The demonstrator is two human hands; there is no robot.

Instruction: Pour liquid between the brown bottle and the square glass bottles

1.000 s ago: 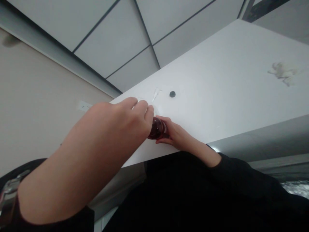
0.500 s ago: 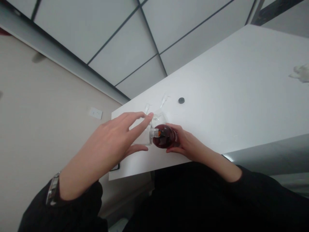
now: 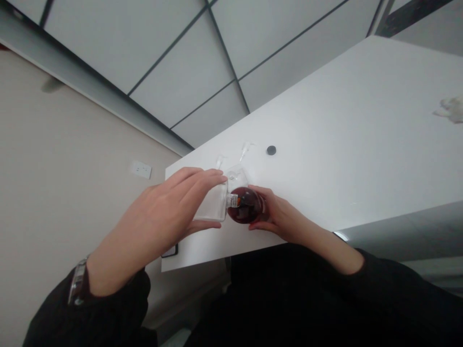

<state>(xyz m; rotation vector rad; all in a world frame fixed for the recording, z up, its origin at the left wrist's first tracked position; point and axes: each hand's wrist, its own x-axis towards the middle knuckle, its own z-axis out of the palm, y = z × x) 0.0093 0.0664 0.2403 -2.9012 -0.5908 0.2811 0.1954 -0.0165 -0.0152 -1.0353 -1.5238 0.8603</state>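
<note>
My left hand (image 3: 173, 200) is closed round a clear, square-sided bottle (image 3: 213, 205) lying on its side in the grip. The neck of that bottle points right and sits over or against the top of a dark red, rounded bottle (image 3: 249, 212); a small orange spot shows where they meet. My right hand (image 3: 277, 212) wraps the red bottle from the right, thumb and fingers on opposite sides. Just behind the two necks is another clear item (image 3: 237, 176), partly hidden, perhaps a second bottle. Whether liquid flows between the bottles cannot be made out.
Two clear pump tops (image 3: 246, 150) lie on the white table (image 3: 325, 144) beyond my hands. Near them is a dark round cap (image 3: 271, 150). A crumpled white thing (image 3: 450, 110) is at the far right, and a dark-edged flat object (image 3: 170, 250) at the near left corner.
The fingers of my left hand have drawn together over the clear bottle, and more of its flat side now shows. My right hand and the red bottle have barely moved.
</note>
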